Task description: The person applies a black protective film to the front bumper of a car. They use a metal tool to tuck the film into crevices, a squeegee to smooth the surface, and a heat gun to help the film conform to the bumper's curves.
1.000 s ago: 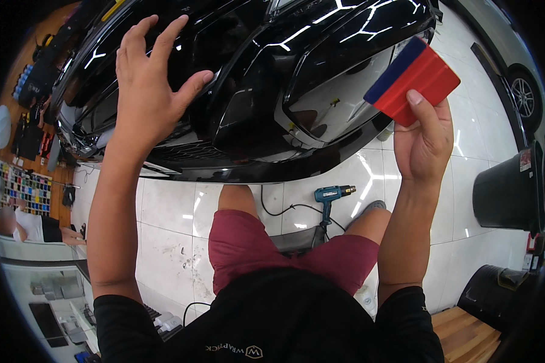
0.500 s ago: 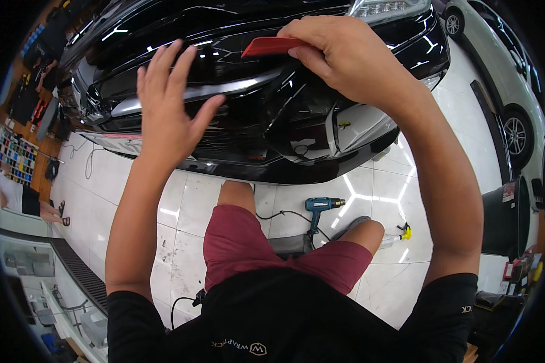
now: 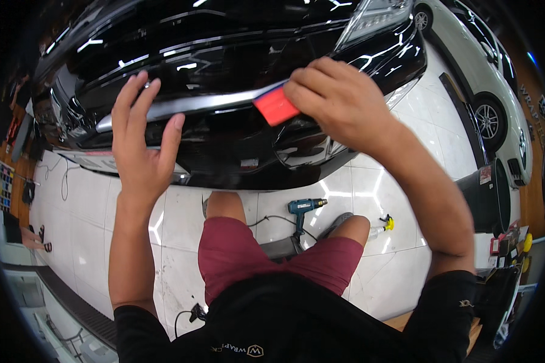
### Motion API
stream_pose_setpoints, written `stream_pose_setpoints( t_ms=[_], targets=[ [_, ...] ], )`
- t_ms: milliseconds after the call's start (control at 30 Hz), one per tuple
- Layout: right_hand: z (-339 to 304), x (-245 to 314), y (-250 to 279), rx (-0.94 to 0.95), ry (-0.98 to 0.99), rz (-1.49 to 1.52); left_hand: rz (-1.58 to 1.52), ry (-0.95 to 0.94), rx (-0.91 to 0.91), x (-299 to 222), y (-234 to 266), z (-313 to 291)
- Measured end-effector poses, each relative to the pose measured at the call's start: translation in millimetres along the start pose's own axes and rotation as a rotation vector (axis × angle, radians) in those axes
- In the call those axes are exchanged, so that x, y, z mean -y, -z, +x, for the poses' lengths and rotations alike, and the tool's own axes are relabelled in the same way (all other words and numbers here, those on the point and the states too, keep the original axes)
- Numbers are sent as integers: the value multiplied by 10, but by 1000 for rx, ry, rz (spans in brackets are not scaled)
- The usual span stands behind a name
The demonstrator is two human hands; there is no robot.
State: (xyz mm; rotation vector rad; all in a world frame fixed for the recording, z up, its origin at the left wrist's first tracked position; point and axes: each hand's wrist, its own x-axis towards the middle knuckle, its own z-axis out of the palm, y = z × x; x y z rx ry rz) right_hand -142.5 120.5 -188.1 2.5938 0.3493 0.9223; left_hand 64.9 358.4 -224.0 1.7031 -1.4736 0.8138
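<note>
My right hand (image 3: 339,100) grips a red squeegee (image 3: 277,109) with a dark blue edge. The squeegee is over the right end of a silver trim strip (image 3: 206,101) on a glossy black car bumper (image 3: 236,136); I cannot tell whether it touches. Left of it, my left hand (image 3: 142,139) is raised in front of the bumper, fingers spread and holding nothing. Part of the licence plate (image 3: 88,160) is hidden behind that hand. A headlight (image 3: 375,24) is at the upper right.
A teal heat gun (image 3: 303,209) with a black cord stands on the tiled floor (image 3: 127,221) between my legs. Beside my right foot is a spray bottle (image 3: 381,228) with a yellow head. A black bin (image 3: 487,196) and a pale car (image 3: 496,78) are at the right.
My right hand has come down toward me, turning the squeegee so its flat face shows near the trim strip. My left hand has shifted left and lower, still spread.
</note>
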Motion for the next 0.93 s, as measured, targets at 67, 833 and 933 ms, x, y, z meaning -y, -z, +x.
stream_pose_setpoints(
  t_ms=[67, 833, 933],
  targets=[
    [-117, 123, 89, -196, -149, 175, -42, -141, -111, 33, 0, 497],
    [-3363, 2200, 349, -836, -1963, 653, 159, -388, -240, 270, 727, 2653],
    [-3309, 2119, 187, -745, -1962, 696, -76, -459, -137, -386, 372, 1659]
  ],
)
